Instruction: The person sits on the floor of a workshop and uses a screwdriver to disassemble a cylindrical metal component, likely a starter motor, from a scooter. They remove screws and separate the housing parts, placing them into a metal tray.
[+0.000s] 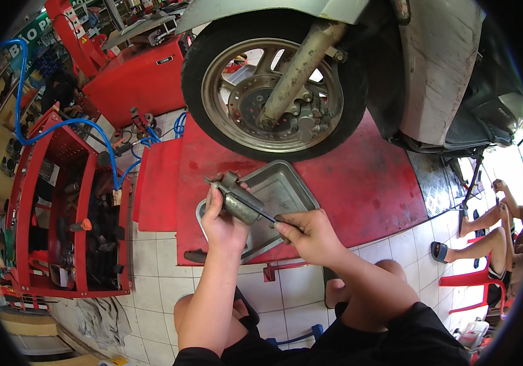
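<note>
My left hand [225,230] is wrapped round a worn grey metal cylinder [242,206], which looks like a small starter motor. It is held tilted over a grey metal tray [301,182]. In my right hand [311,233], fingers are closed on a screwdriver [267,216]. Its thin dark shaft lies against the cylinder's side; the tip's exact contact is hard to make out, and my fingers hide most of the handle. Beneath my hands, the tray rests on a red lift platform [371,189], partly covered by my left wrist and the cylinder.
A scooter's front wheel [273,91] stands on the platform just beyond the tray. To the left are a red tool cart [78,204] and a blue air hose [90,122]. At right, another person's legs [481,241] show beside a red stool [472,279].
</note>
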The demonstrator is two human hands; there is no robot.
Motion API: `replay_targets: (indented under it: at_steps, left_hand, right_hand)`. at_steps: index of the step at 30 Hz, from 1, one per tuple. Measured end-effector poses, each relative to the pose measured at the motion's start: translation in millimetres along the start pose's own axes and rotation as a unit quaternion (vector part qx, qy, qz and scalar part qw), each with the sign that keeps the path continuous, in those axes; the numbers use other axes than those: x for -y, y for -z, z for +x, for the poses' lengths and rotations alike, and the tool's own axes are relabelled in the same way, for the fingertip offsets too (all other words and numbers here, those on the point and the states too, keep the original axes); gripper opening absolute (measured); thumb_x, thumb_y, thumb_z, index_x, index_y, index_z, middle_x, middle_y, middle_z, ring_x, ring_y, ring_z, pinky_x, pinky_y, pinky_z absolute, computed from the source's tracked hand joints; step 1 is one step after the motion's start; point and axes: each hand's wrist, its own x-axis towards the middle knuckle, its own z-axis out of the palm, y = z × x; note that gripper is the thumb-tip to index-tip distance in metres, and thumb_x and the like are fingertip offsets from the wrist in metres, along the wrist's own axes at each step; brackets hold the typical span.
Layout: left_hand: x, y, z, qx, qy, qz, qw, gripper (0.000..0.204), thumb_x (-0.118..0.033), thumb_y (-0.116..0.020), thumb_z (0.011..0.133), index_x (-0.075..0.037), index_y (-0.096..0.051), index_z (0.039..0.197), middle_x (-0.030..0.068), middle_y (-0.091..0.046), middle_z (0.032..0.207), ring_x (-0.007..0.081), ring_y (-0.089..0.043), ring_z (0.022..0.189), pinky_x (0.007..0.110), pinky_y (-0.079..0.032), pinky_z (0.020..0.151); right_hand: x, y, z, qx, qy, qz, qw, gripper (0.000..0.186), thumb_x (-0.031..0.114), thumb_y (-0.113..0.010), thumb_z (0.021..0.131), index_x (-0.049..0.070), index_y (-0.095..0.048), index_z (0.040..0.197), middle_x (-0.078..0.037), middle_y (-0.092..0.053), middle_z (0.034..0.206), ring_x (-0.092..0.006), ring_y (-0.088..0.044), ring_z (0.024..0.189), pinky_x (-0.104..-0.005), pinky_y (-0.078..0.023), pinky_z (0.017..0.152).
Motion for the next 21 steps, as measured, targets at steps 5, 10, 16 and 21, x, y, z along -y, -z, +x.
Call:
replay_targets:
  at_steps: [5,10,16,21]
  left_hand:
    - [-3.9,-5.3,-0.1,0.074,0.014,-0.013,0.997,0.046,-0.027,-0.069,0.095,-0.006,-0.054,0.133,0.0150,-0.063,0.122,0.0314,-0.062,0.108,0.045,-0.051,0.100]
    - [-1.2,-9.4,0.1,0.053,0.000,0.029,0.998,0.044,-0.026,-0.069,0.095,-0.006,-0.055,0.131,0.0138,-0.064,0.118,0.0308,-0.063,0.107,0.044,-0.051,0.098]
    - [3.8,-3.6,3.1,-0.106,-0.005,-0.007,0.994,0.031,-0.027,-0.070,0.095,-0.006,-0.062,0.118,0.0099,-0.066,0.107,0.0265,-0.063,0.099,0.042,-0.052,0.091]
    - [-8.9,-7.0,4.0,-0.211,-0.003,-0.055,0.976,0.029,-0.030,-0.070,0.096,-0.006,-0.064,0.111,0.0079,-0.066,0.100,0.0237,-0.063,0.093,0.040,-0.053,0.090]
  right_hand:
    - [11.3,12.6,0.5,0.131,-0.248,0.321,0.905,0.023,0.017,-0.059,0.104,-0.004,-0.068,0.105,-0.001,-0.053,0.071,-0.0032,-0.035,0.051,-0.0231,-0.027,0.045]
    - [16.3,19.8,0.3,0.120,-0.277,0.323,0.897,0.025,0.019,-0.060,0.104,-0.004,-0.068,0.106,-0.001,-0.054,0.072,-0.0023,-0.035,0.054,-0.0218,-0.026,0.046]
    - [13.8,42.7,21.8,0.125,-0.203,0.183,0.954,0.025,0.022,-0.068,0.099,-0.003,-0.070,0.100,0.003,-0.057,0.073,-0.0044,-0.045,0.064,-0.0225,-0.037,0.056]
    - [-23.0,40.6,32.8,0.080,-0.084,-0.358,0.927,0.035,0.029,-0.079,0.082,0.000,-0.071,0.100,-0.015,-0.070,0.084,-0.0328,-0.071,0.079,-0.0435,-0.055,0.069]
